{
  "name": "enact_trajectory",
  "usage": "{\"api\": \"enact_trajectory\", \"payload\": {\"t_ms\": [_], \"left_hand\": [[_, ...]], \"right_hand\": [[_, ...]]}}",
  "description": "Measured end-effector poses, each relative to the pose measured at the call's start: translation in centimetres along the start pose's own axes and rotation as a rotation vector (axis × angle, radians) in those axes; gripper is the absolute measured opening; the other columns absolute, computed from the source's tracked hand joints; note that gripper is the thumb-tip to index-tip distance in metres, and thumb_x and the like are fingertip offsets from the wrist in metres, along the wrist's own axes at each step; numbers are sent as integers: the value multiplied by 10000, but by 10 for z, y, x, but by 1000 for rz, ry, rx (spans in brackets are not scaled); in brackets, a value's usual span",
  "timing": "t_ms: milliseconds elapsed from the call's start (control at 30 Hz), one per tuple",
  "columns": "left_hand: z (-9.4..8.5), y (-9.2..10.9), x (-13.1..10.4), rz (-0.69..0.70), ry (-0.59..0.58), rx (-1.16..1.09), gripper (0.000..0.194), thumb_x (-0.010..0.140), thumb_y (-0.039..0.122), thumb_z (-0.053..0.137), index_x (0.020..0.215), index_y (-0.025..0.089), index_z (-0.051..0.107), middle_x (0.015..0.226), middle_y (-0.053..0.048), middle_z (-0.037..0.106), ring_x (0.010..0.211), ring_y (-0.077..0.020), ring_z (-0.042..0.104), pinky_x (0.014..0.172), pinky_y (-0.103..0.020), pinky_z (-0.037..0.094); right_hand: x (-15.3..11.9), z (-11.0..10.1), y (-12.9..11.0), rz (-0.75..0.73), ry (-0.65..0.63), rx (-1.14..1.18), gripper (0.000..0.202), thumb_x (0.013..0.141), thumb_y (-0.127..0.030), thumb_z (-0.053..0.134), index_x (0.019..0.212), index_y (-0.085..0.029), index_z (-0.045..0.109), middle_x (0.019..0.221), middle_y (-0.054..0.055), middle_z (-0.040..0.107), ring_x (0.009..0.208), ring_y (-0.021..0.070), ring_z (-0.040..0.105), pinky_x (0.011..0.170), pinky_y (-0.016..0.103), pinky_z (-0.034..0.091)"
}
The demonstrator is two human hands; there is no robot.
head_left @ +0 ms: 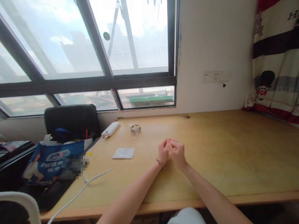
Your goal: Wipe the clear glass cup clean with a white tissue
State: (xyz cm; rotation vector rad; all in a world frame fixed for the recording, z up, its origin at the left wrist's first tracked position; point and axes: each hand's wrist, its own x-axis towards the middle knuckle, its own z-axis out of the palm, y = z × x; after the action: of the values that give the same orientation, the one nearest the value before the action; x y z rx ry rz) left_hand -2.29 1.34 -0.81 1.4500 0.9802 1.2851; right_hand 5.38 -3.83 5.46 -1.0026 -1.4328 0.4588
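Observation:
My left hand, with a beaded bracelet at its wrist, is closed above the middle of the wooden table. Pressed against it on the right is my right hand, also closed, with the fingertips of both hands meeting. Whatever they may hold between them is hidden or too small to make out. To the left of the hands, a folded white tissue lies flat on the table. Behind it sits a silvery ring-shaped object.
A white power bank with a cable lies at the table's back left. Another white cable crosses the front left edge. A blue bag and a black chair stand left of the table. A patterned curtain hangs at the right.

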Motion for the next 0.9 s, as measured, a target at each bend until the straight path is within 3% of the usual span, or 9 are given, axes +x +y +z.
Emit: {"api": "enact_trajectory", "payload": {"t_ms": [100,233,400,533,667,900], "left_hand": [[3,-5,3,-8,74,-104,406,775,454,411,853,103,601,767,-85,635,716,-173,582,675,-287,468],[9,-3,-1,-83,3,-142,522,765,538,370,771,80,620,656,-96,635,561,-147,568,510,-241,454],[11,2,-7,-117,-79,-59,479,751,524,410,808,100,625,647,-70,635,329,-71,435,300,-184,316],[10,0,-5,-131,-104,-19,454,750,503,421,815,107,634,542,-36,589,300,-60,401,276,-169,294],[9,-3,-2,-175,-98,-14,454,738,498,427,788,99,637,452,-15,533,280,-68,383,264,-178,288],[10,1,-1,-250,-29,-26,487,731,537,405,730,101,622,504,-37,562,279,-72,377,255,-192,266]], "right_hand": [[0,11,52,75,-87,-33,466,819,-415,378,423,-176,427,437,-7,413,442,98,370,472,235,314],[-9,17,77,294,-220,192,572,810,-553,285,365,-195,317,341,-29,307,347,76,289,371,223,238],[-14,20,86,480,-289,350,608,750,-672,252,382,-197,344,292,-33,307,282,74,305,314,208,231],[-11,20,89,545,-294,397,590,724,-693,288,447,-188,416,311,-27,370,276,90,357,296,210,280],[-10,20,85,529,-297,387,570,705,-688,345,453,-184,432,315,-27,386,274,96,381,288,210,301],[-10,24,84,437,-345,187,557,721,-639,386,411,-180,443,314,-7,422,274,102,405,276,203,291]]}}
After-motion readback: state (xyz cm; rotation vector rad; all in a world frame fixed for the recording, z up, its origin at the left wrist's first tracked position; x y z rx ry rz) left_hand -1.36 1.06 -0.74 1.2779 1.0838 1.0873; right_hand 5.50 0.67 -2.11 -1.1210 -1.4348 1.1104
